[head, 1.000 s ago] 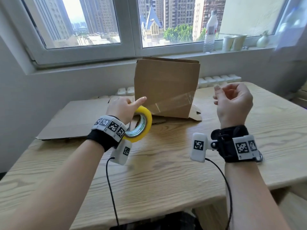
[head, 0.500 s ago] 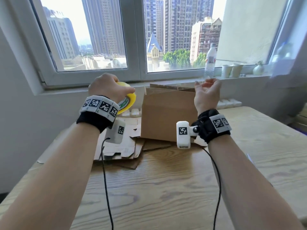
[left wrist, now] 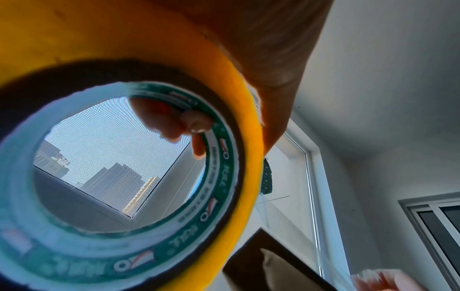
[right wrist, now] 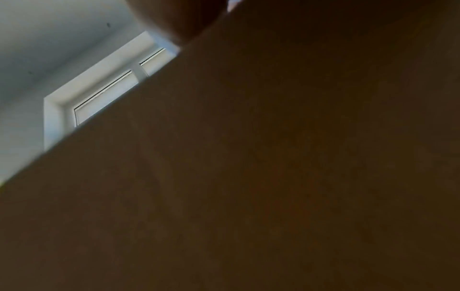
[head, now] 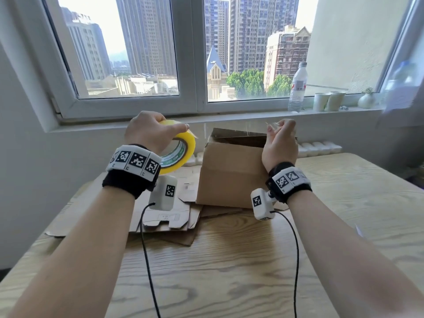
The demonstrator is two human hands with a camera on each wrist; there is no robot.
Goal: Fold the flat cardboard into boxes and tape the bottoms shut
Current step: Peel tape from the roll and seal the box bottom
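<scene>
An upright brown cardboard box (head: 229, 177) stands on flat cardboard sheets (head: 167, 221) at the back of the wooden table (head: 229, 276). My left hand (head: 158, 131) grips a yellow tape roll (head: 183, 150) to the left of the box's top, with fingers (left wrist: 174, 122) hooked inside the roll's (left wrist: 99, 39) core. My right hand (head: 278, 134) pinches the free end of the clear tape strip (head: 229, 131) over the box's top right edge. The strip stretches between both hands just above the box. The right wrist view is mostly filled by the dark box face (right wrist: 273, 177).
On the window sill behind stand a water bottle (head: 297, 88), two paper cups (head: 328, 101) and a small vase (head: 366, 101). Black cables hang from both wrist cameras over the table's near half. The wall and window run close behind the box.
Both hands rose from table height to the level of the box's top. The right hand took the tape's end, and a strip now spans from the roll across the box.
</scene>
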